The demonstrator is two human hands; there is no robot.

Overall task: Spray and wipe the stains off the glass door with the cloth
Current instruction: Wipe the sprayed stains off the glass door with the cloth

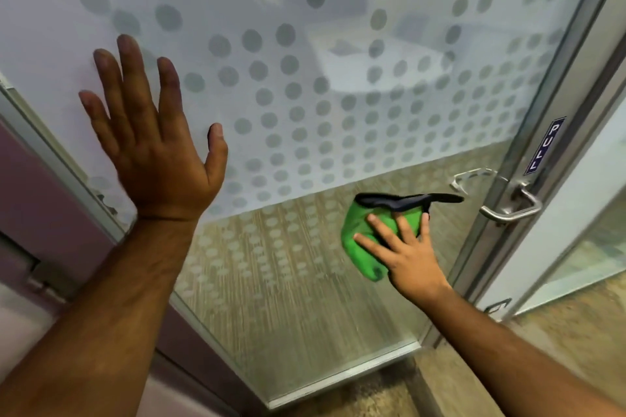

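The glass door (305,264) fills the view, frosted with a dot pattern above and clearer below. My left hand (152,139) lies flat on the frosted part at the left, fingers spread, holding nothing. My right hand (403,247) presses a green cloth (362,244) with a dark edge against the lower clear glass, fingers splayed over it. No spray bottle is in view.
A metal lever handle (508,206) sits on the door's right stile, just right of the cloth, under a blue PULL sticker (545,145). The aluminium frame (338,379) runs along the bottom. A purple wall panel (40,200) borders the left.
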